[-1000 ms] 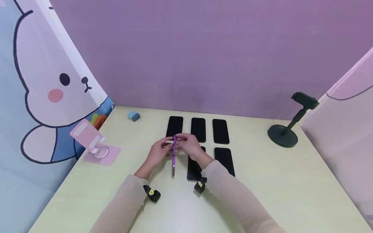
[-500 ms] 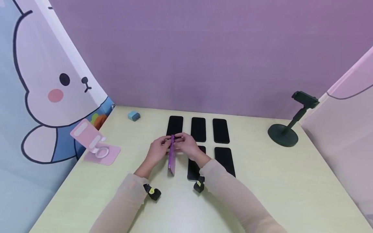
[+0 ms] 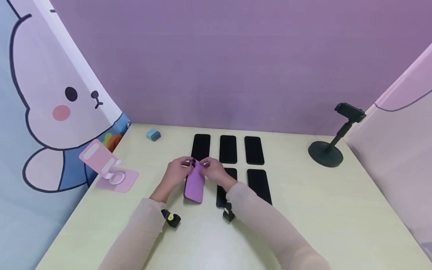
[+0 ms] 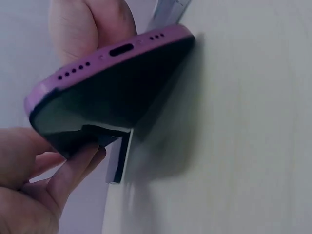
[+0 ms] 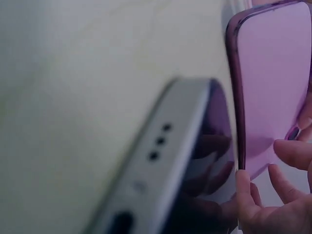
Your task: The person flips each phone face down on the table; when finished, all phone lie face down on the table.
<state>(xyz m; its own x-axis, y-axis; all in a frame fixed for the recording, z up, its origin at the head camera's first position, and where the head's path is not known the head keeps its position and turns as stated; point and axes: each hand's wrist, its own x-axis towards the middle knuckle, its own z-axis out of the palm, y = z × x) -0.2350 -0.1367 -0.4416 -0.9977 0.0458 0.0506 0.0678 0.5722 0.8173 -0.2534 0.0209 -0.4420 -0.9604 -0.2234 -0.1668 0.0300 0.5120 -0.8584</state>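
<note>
A purple smartphone [image 3: 194, 185] is held tilted over the table, its back toward the head camera and the camera-lens end away from me. My left hand [image 3: 175, 172] pinches its far left corner, with fingers [image 4: 78, 170] against the dark screen side. On the far right corner, my right hand [image 3: 215, 170] grips with thumb and fingertips. The left wrist view shows the phone's bottom edge with its charging port. Below my right wrist lies a black-screened phone [image 3: 221, 197], partly covered by the arm; its silver edge [image 5: 161, 141] looms close in the right wrist view.
Three dark phones, left [image 3: 201, 147], middle [image 3: 228, 149] and right [image 3: 254, 150], form a back row. Another phone [image 3: 259, 186] lies front right. A pink folding stand [image 3: 101, 157] and blue charger plug [image 3: 153, 134] are at left; a dark green stand [image 3: 326, 153] is at right.
The purple phone has turned from edge-on to showing its back, shifting slightly left. Both hands have turned with it and kept hold of its far end.
</note>
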